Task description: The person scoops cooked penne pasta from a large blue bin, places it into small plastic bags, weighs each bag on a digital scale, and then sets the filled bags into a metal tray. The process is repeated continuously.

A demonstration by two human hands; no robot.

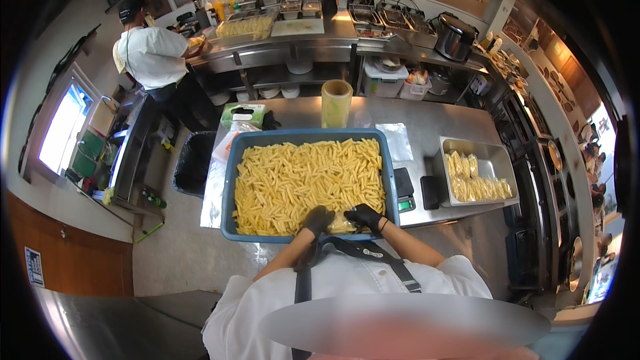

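Observation:
A large blue plastic tub (pixel 231 180) filled with penne pasta (pixel 305 180) stands on the steel table (pixel 465 120). Over its near edge, my left hand (pixel 318 219) and my right hand (pixel 365 217), both in black gloves, are at either side of a clear plastic bag of pasta (pixel 341 224). My right fingers pinch the bag's edge; my left hand's fingers are curled beside it, and its grip is partly hidden. To the right, a deep steel pan (pixel 480 160) holds several filled bags (pixel 482 187).
A digital scale (pixel 404 190) and a black flat object (pixel 429 193) lie between tub and pan. Flat plastic bags (pixel 394 141), a roll of cling film (pixel 336 105) and a glove box (pixel 243 114) are behind. A co-worker (pixel 152 55) stands at the far-left counter.

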